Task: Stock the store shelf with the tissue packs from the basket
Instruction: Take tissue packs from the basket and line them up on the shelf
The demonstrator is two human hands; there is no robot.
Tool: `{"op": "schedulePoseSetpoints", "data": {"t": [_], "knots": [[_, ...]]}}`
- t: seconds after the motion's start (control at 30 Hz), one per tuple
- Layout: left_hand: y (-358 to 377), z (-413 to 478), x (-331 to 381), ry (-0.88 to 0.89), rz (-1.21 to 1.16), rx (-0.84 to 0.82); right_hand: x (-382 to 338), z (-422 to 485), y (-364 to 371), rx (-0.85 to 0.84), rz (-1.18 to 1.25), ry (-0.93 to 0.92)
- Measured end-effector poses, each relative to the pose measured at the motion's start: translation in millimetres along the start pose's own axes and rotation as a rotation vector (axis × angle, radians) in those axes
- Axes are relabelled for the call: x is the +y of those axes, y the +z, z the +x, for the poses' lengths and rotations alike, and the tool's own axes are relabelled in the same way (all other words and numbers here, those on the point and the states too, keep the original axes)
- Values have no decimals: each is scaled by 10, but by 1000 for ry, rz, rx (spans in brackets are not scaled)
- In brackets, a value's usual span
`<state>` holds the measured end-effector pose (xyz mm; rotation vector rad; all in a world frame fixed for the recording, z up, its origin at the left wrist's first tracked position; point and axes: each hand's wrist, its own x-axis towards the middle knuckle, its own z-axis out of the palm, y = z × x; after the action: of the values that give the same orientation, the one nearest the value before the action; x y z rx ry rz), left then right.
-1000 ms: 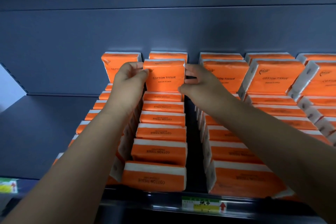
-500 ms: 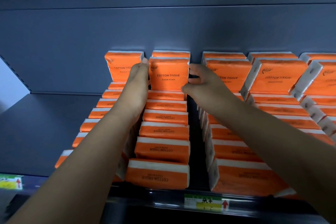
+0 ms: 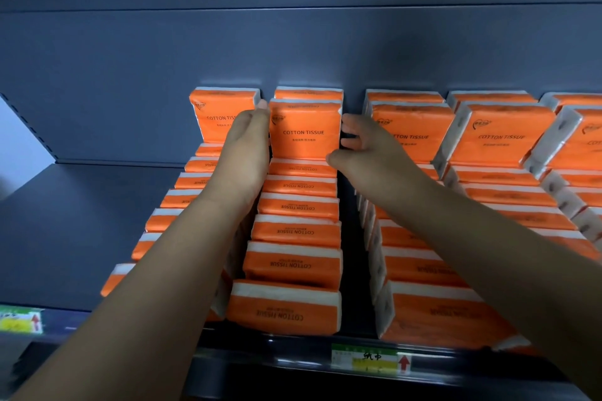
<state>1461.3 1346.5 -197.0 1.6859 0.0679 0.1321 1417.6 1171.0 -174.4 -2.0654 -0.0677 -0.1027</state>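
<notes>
1. The upright tissue pack, orange with white ends and "COTTON TISSUE" printed on its face, stands near the back of the store shelf, caught between both hands.
2. The left hand lies flat against this pack's left side. Its fingers are straight and together, with the tips at the pack's top left corner, so it presses and does not wrap. Its thumb is hidden.
3. The right hand is at the pack's right edge. Its fingers curl against that edge and its thumb sits at the lower right corner, so it pinches the pack.
4. Just behind the upright tissue pack stands a rear pack, close against the grey back panel.
5. In front of the upright tissue pack, a middle row of packs runs to the shelf's front edge, overlapped like tiles, with the print upside down.
6. Left of the upright tissue pack stands a left upright pack, partly covered by the left hand. The row in front of it is largely hidden by the forearm.
7. Right of the upright tissue pack, across a dark gap, stand further upright packs with rows of their own.
8. Below and to the right of the upright tissue pack, a green and yellow price label with a red arrow sits on the front rail.
</notes>
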Motion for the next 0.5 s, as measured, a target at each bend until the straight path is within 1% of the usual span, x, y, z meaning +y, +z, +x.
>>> {"op": "schedulePoseSetpoints", "data": {"t": [0.13,0.33,0.43,0.5], "knots": [[4,-75,51,45,21,41,-43,-88,-36,15,-25,40],[-31,-282,160,185,199,114,-131,-299,-44,108,-39,-8],[-132,-511,254,275,336,99,-158,-402,33,102,-28,-52],[-253,-797,290,346,494,79,-205,-521,99,105,-51,-141]]}}
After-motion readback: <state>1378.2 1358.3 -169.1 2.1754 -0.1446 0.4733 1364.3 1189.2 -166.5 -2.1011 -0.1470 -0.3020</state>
